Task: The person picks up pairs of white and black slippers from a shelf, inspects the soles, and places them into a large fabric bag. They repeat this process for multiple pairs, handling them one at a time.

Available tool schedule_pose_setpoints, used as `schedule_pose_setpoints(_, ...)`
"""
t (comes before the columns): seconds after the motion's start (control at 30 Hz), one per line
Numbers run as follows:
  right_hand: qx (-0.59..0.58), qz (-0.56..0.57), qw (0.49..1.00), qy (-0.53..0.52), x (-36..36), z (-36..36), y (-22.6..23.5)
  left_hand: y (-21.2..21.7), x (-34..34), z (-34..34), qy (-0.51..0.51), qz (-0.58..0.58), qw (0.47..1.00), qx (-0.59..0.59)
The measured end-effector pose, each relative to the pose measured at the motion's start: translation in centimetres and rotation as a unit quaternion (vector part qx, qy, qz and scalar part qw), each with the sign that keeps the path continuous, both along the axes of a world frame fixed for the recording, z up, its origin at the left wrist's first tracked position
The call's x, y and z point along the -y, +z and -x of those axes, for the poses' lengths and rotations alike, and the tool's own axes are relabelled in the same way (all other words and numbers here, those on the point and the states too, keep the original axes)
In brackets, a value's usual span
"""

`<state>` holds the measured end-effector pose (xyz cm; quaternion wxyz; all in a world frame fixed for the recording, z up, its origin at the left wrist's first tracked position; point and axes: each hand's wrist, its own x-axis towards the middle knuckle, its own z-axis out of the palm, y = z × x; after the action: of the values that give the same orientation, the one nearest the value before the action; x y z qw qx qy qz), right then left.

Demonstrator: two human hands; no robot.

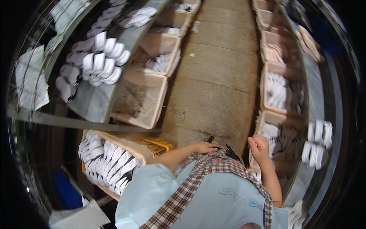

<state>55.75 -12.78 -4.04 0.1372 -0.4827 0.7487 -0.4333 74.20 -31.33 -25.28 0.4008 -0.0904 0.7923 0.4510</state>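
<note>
Left hand (pixel 207 147) at the apron (pixel 213 166), right hand (pixel 259 147) clenched by a bin of soles

The left hand lies against the checked apron, at the front of the waist, beside a dark thing (pixel 231 152) too blurred to name. I cannot tell whether its fingers grip the cloth or merely rest there. The right hand is raised in a fist, showing over the left edge of the near right bin (pixel 282 119); whether anything is inside the fist, or whether it touches the rim, I cannot tell. The apron is on the wearer, over a light blue shirt (pixel 152 187).

In the near right bin, white soles (pixel 270 131) lie along the left edge, with darker soles (pixel 288 143) to their right. Beyond its far edge, another bin carries more white soles (pixel 276 91). On the right tabletop (pixel 317 99), white soles (pixel 318 147) stand in two groups by the right edge; pink soles (pixel 308 45) lie toward its far end.

Left of the body, the near left bin (pixel 142 148) is packed with black-edged white soles (pixel 114 164). On the left tabletop (pixel 91 101), stacked white soles (pixel 102 63) sit near the right edge, and grey soles (pixel 68 82) line the left edge.
</note>
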Motion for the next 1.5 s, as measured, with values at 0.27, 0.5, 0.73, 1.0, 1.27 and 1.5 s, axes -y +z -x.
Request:
schedule_pose_setpoints(0.27, -0.025, -0.004, 0.974, 0.223, 14.8, 3.1, -0.6, -1.6, 3.6, -5.4, 0.457, -0.077, 0.886, -0.010)
schedule_pose_setpoints(0.5, 0.082, 0.024, 0.949, 0.305, 23.6, 11.0, -2.0, -2.8, 8.6, -5.1, 0.645, 0.075, 0.761, -0.019)
schedule_pose_setpoints(0.73, 0.151, 0.117, 0.924, 0.332, 34.8, 17.6, -0.1, 2.7, 14.6, 1.5, 0.576, 0.173, 0.799, 0.011)
schedule_pose_setpoints(1.0, 0.021, 0.134, 0.828, 0.543, 46.2, 15.4, 2.7, 9.4, 14.5, 2.7, 0.778, 0.128, 0.603, -0.117)
schedule_pose_setpoints(1.27, 0.178, 0.005, 0.850, 0.495, 52.5, 8.7, 0.6, 21.8, 26.1, -9.5, 0.830, 0.329, 0.195, -0.406)
schedule_pose_setpoints(1.5, 0.322, 0.113, 0.843, 0.415, 71.2, -1.5, -1.2, 25.1, 35.7, -13.7, 0.834, 0.332, 0.110, -0.427)
